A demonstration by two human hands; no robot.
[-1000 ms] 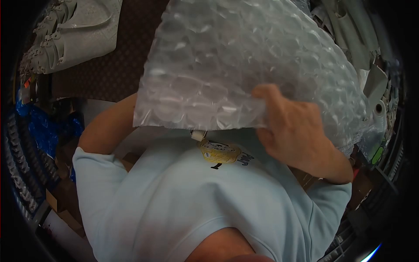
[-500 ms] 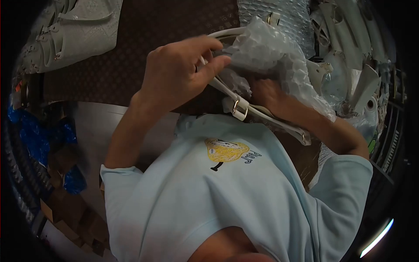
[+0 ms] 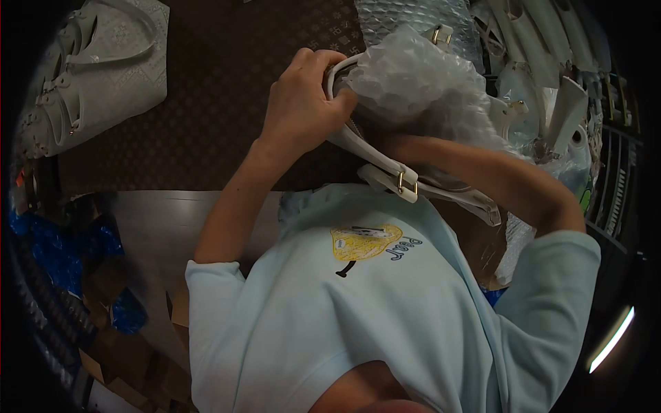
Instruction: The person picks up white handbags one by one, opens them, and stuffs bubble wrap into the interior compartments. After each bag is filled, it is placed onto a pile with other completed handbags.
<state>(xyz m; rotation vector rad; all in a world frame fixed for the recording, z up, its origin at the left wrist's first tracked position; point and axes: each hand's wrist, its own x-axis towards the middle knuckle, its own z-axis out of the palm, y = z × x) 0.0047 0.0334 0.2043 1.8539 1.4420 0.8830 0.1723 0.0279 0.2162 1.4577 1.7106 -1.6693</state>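
My left hand (image 3: 311, 103) is closed round the rim of a white bag (image 3: 368, 151), at the bag's left side. A gold buckle sits on the bag's strap near my shirt. Crumpled bubble wrap (image 3: 413, 79) bulges out of the bag's opening. My right forearm (image 3: 482, 162) reaches in from the right, and my right hand is inside the bag, its fingers hidden.
White patterned bags (image 3: 120, 76) lie at the upper left on the brown patterned surface (image 3: 206, 89). More bubble wrap (image 3: 447, 20) lies behind the bag. White bag parts (image 3: 537, 41) are piled at the right. Blue plastic (image 3: 58, 255) is at the lower left.
My left hand has moved right and closed on the bag's rim. My right hand has gone deeper into the bag, out of sight. The view has shifted slightly.
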